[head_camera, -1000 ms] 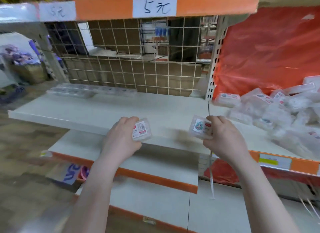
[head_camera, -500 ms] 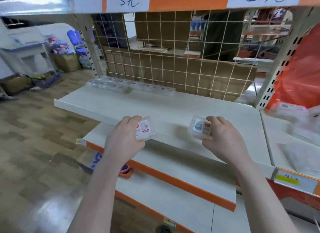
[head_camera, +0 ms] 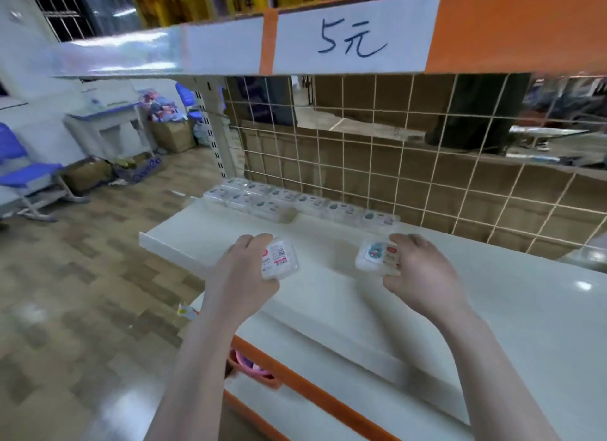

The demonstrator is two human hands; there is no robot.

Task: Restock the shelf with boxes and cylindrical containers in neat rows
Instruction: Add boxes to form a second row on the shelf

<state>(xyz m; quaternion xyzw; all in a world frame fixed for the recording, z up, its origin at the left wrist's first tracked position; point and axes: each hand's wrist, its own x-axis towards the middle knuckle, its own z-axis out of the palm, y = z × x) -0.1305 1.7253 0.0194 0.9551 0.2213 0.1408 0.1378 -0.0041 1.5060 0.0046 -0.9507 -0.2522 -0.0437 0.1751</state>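
Left grip [head_camera: 244, 270] holds clear box [head_camera: 279, 259] | right grip [head_camera: 423, 276] holds second box [head_camera: 376, 256] | sign [head_camera: 351, 41] "5元"

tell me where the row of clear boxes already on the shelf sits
In the head view, the row of clear boxes lies along the white shelf's back left, against the wire grid.

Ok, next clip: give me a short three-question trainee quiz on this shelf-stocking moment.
1. True or false: each hand holds one small clear plastic box.
2. Where does the row of clear plastic boxes already placed lie? A) front edge of the white shelf B) back, along the wire grid panel C) floor
3. Fill in: the handwritten price sign above reads 5 ___.

Key: 1 true: left hand grips the barcode-labelled box, right hand the picture-labelled box. 2 B. 3 元.
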